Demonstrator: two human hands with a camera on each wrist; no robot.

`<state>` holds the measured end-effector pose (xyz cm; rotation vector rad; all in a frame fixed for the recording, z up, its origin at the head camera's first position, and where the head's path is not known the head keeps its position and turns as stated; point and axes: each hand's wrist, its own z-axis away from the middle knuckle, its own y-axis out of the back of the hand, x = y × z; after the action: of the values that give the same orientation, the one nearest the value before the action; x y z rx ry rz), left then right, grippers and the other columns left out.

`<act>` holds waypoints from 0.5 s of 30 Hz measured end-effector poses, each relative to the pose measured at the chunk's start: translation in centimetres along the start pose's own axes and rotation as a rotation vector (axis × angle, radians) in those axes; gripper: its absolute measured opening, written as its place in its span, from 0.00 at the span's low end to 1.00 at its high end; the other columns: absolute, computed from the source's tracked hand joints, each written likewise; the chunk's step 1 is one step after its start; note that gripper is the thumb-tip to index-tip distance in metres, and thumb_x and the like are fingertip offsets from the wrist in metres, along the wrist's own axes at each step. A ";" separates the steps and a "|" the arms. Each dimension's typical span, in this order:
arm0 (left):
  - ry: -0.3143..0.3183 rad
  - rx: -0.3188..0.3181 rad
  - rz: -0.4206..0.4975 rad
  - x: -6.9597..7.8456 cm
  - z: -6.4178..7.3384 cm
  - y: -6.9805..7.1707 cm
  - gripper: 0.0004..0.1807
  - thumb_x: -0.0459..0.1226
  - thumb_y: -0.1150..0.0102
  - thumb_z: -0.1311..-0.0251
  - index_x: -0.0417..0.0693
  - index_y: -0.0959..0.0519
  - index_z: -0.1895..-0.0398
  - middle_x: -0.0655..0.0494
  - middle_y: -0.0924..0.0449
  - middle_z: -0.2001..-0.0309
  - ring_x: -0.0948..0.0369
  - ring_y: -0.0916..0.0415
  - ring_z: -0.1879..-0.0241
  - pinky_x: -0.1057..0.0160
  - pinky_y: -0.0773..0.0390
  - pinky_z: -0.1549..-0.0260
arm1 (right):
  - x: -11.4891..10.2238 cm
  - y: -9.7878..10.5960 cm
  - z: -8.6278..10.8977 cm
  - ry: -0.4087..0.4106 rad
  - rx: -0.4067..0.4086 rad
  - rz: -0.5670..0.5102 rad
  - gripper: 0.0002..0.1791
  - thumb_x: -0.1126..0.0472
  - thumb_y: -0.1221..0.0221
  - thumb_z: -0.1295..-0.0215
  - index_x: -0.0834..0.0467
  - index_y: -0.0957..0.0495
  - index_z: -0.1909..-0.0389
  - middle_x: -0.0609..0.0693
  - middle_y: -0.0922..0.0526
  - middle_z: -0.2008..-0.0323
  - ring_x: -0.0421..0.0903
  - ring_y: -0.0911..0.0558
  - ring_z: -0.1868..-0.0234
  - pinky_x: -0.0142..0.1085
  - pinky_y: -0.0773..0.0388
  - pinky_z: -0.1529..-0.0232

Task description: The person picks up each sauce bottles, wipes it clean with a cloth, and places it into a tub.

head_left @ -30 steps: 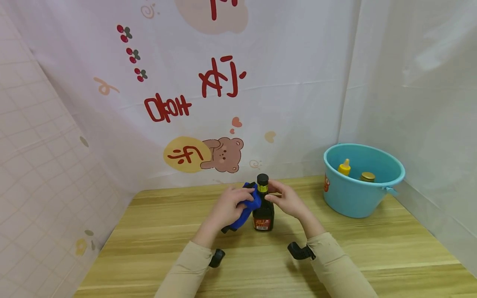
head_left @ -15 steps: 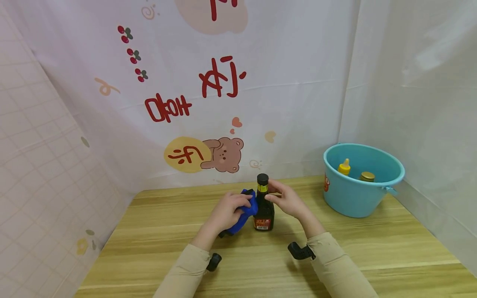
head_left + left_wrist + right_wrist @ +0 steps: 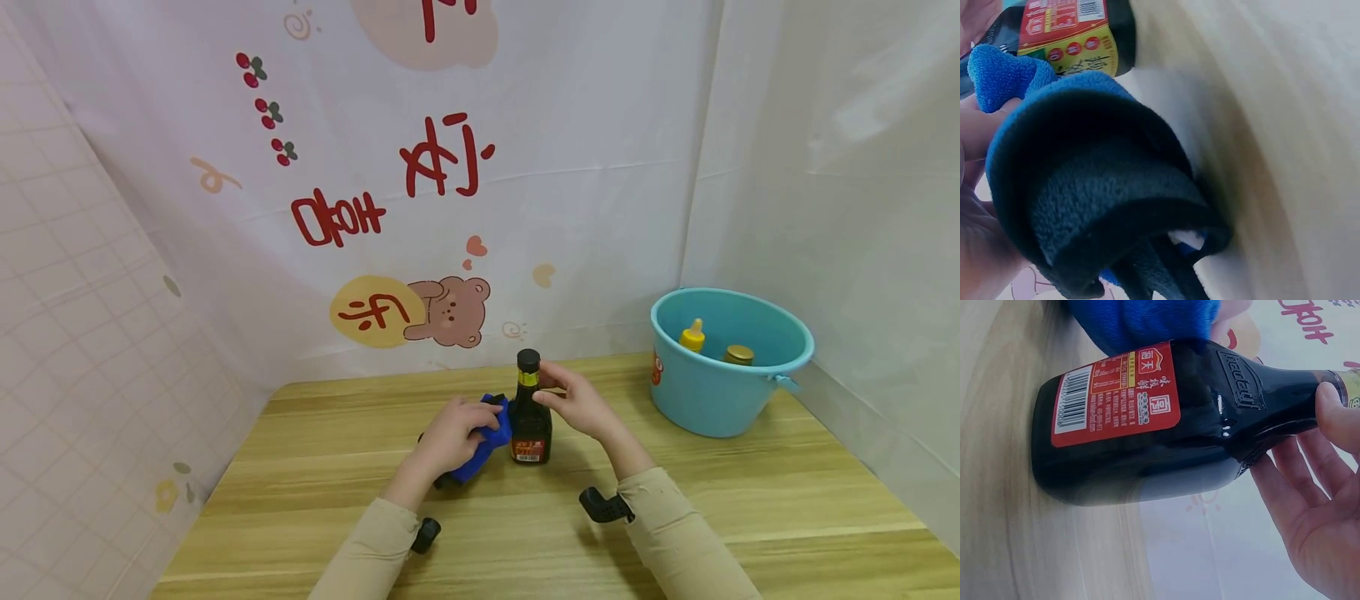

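A dark soy sauce bottle [image 3: 530, 429] stands upright on the wooden table, with a black cap, a yellow neck band and a red label [image 3: 1113, 394]. My right hand [image 3: 577, 404] holds its neck, thumb in front and fingers behind. My left hand [image 3: 452, 435] grips a bunched blue cloth [image 3: 468, 468] with black edging, close at the bottle's left side. In the left wrist view the cloth [image 3: 1104, 181] hangs in a loose fold showing a dark grey side. In the right wrist view its blue end [image 3: 1147, 322] overlaps the bottle's shoulder.
A light blue bucket [image 3: 720, 404] stands at the right, holding a yellow-capped bottle [image 3: 693, 337] and a gold-lidded jar [image 3: 738, 356]. A white printed curtain [image 3: 600, 208] hangs behind the table [image 3: 315, 475]. Black wrist mounts [image 3: 600, 506] sit on both sleeves.
My left hand has moved down and to the left with the cloth, from the bottle's neck to beside its body. The right hand and the bottle have stayed in place.
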<state>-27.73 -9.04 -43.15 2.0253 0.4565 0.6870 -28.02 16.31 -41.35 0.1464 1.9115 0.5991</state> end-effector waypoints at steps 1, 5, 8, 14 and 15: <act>-0.004 -0.006 -0.002 -0.1 0.0 -0.1 0.16 0.21 0.36 0.47 0.49 0.14 0.62 0.55 0.17 0.46 0.54 0.20 0.48 0.53 0.26 0.46 | 0.0 0.0 0.0 -0.002 0.001 -0.001 0.31 0.66 0.42 0.29 0.69 0.39 0.28 0.65 0.24 0.42 0.63 0.25 0.41 0.54 0.26 0.43; -0.018 -0.031 -0.017 -0.1 0.1 -0.4 0.17 0.20 0.37 0.48 0.49 0.14 0.62 0.54 0.17 0.47 0.55 0.20 0.48 0.53 0.26 0.45 | 0.1 0.0 0.1 -0.006 0.005 0.000 0.31 0.66 0.43 0.29 0.69 0.40 0.28 0.66 0.25 0.41 0.63 0.26 0.41 0.55 0.27 0.42; -0.015 -0.062 -0.044 0.1 0.1 -0.6 0.17 0.20 0.37 0.47 0.49 0.14 0.62 0.54 0.16 0.47 0.55 0.20 0.49 0.54 0.25 0.47 | 0.1 0.0 0.0 -0.001 0.006 -0.003 0.31 0.66 0.43 0.29 0.69 0.40 0.28 0.65 0.24 0.42 0.63 0.26 0.41 0.55 0.28 0.41; -0.013 -0.119 -0.109 0.2 0.3 -1.3 0.17 0.20 0.37 0.48 0.50 0.13 0.62 0.55 0.15 0.49 0.56 0.19 0.50 0.56 0.23 0.52 | 0.2 0.0 0.0 0.016 0.001 -0.008 0.31 0.66 0.43 0.29 0.68 0.39 0.28 0.64 0.23 0.44 0.62 0.25 0.42 0.56 0.27 0.42; -0.011 -0.125 -0.118 0.1 0.4 -1.4 0.17 0.20 0.38 0.47 0.50 0.13 0.62 0.55 0.15 0.50 0.56 0.19 0.51 0.56 0.23 0.52 | 0.2 0.0 0.0 0.017 0.001 -0.009 0.31 0.66 0.43 0.29 0.68 0.39 0.28 0.64 0.23 0.44 0.62 0.25 0.42 0.56 0.27 0.42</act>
<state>-27.47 -8.46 -44.49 1.8682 0.5098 0.6175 -28.11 16.36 -41.57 0.1340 1.9275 0.5953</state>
